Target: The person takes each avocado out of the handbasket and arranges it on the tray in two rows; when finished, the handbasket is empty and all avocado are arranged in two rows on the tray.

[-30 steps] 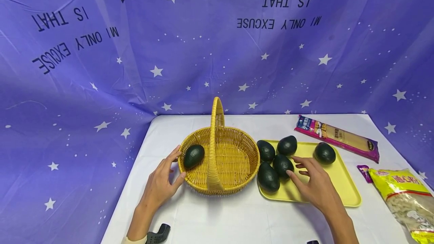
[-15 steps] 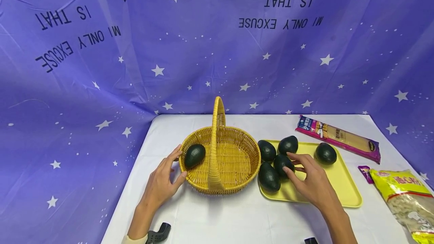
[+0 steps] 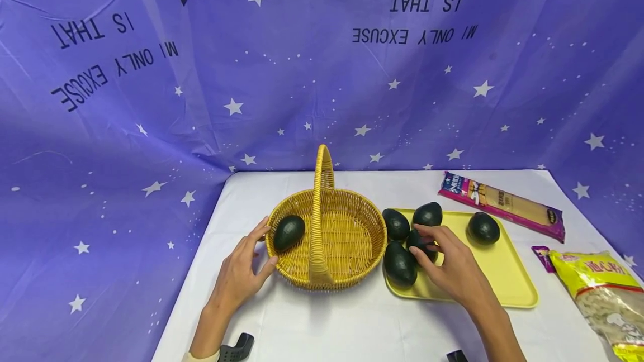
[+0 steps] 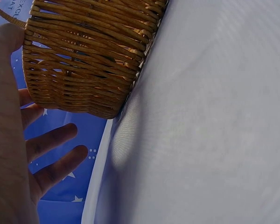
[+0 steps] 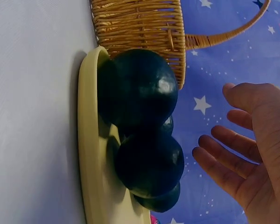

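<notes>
A yellow wicker basket (image 3: pixel 352 239) with an arched handle stands mid-table, one dark avocado (image 3: pixel 289 233) lying in its left part. My left hand (image 3: pixel 238 272) touches the basket's left rim, thumb on the rim and the other fingers spread along the outside in the left wrist view. On a yellow tray (image 3: pixel 508 278) sit several dark avocados. Above one avocado (image 3: pixel 413 241) of the cluster hovers my right hand (image 3: pixel 455 261), fingers loosely bent and partly hiding it. The right wrist view shows that hand (image 5: pixel 266 149) holding nothing, apart from the avocados (image 5: pixel 149 163).
Behind the tray lies a long noodle packet (image 3: pixel 503 205). A yellow pasta bag (image 3: pixel 606 295) and a small purple packet (image 3: pixel 544 258) are at the right. The tray nearly meets the basket's right side. A purple starry curtain (image 3: pixel 302 99) encloses the white table (image 3: pixel 322 328).
My right hand has shifted left, further over the middle avocado of the cluster. The left hand stays at the basket rim, and the avocados have not moved.
</notes>
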Tool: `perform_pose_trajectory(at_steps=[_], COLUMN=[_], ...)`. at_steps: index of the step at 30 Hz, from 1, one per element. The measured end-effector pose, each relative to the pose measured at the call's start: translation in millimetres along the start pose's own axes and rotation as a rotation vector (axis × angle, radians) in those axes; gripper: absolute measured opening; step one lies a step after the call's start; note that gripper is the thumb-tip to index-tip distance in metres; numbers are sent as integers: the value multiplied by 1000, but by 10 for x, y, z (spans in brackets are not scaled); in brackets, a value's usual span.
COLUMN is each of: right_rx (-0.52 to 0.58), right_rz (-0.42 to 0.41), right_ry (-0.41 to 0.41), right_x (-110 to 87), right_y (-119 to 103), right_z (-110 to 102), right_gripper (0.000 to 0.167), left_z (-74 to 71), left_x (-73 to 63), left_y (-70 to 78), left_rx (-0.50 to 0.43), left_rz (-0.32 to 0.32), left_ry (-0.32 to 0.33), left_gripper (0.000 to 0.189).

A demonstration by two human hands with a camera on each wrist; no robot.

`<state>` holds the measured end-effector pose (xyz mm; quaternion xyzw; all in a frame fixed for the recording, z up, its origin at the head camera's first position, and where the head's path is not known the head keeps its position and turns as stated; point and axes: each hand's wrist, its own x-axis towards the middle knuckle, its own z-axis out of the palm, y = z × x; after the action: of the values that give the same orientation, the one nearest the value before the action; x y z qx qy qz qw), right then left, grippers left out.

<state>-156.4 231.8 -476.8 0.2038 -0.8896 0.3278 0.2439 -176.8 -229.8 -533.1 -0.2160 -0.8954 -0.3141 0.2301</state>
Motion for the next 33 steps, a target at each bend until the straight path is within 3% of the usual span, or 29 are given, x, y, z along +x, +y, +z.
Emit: perform_pose_trajectory(at_steps=[9,33], right_rx=[-25,-3], right_rz=[-38,-26], right_ry=[-27,-67], right_x=[84,157], right_y=[-90,-136], right_z=[80,153], right_gripper=[51,52], left_z=[4,10], left_x=[-3,2], left_y=[-3,-10], left_rx=[-1,3], left_rz=[2,2], left_ry=[6,-3], left_gripper=[69,69])
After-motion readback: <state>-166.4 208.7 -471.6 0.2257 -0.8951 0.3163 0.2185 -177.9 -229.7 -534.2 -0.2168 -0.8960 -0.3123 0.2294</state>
